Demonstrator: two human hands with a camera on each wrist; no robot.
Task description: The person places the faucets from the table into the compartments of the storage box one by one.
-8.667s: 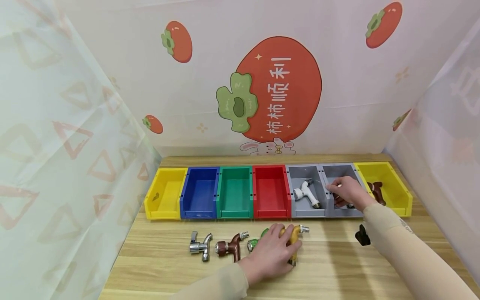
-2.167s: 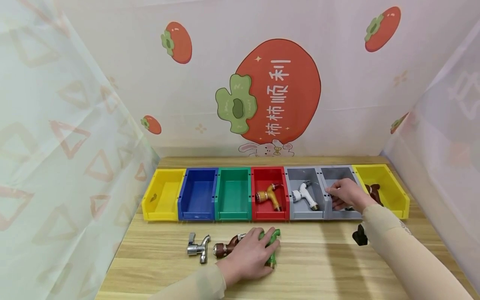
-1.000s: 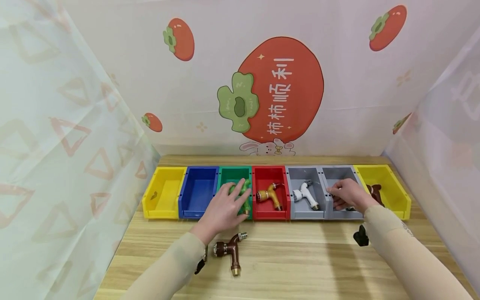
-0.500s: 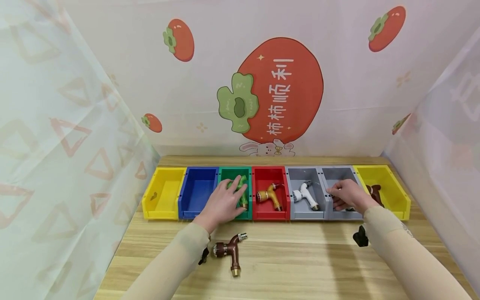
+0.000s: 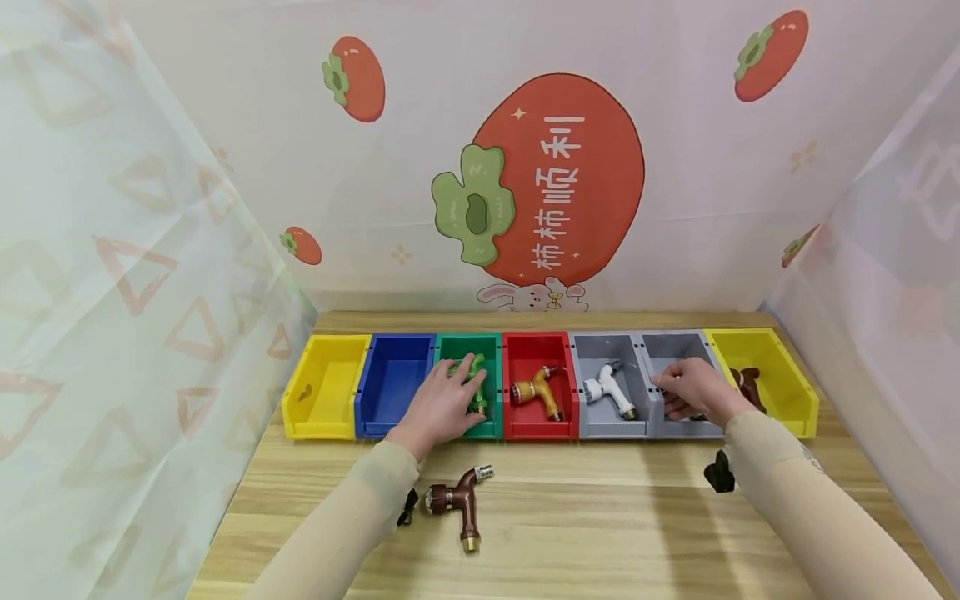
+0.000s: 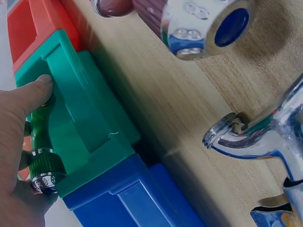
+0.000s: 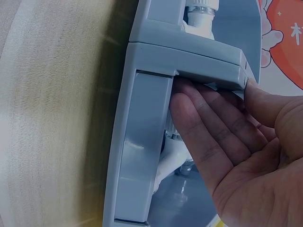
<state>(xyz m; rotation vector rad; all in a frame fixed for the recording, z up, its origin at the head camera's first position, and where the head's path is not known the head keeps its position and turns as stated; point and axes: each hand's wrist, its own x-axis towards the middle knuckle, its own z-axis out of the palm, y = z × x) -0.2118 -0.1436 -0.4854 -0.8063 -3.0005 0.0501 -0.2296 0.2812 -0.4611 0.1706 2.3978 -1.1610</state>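
In the head view, my left hand reaches into the green bin and grips a green faucet. Its thumb lies near the faucet's threaded end in the left wrist view, with the fingers behind the body and knob. My right hand holds the dividing wall of the right grey bin, thumb at the wall's edge and fingers inside. Below those fingers a pale faucet lies partly hidden. On the table in front, a brown faucet lies near my left sleeve.
A yellow faucet lies in the red bin, a white one in the left grey bin. The right yellow bin holds a brown faucet. Left stand blue and yellow bins. A chrome faucet lies near my left wrist.
The yellow faucet went into the red bin earlier. My left hand then carried the green faucet from the table into the green bin, where it now sits lower. My right hand has stayed put.
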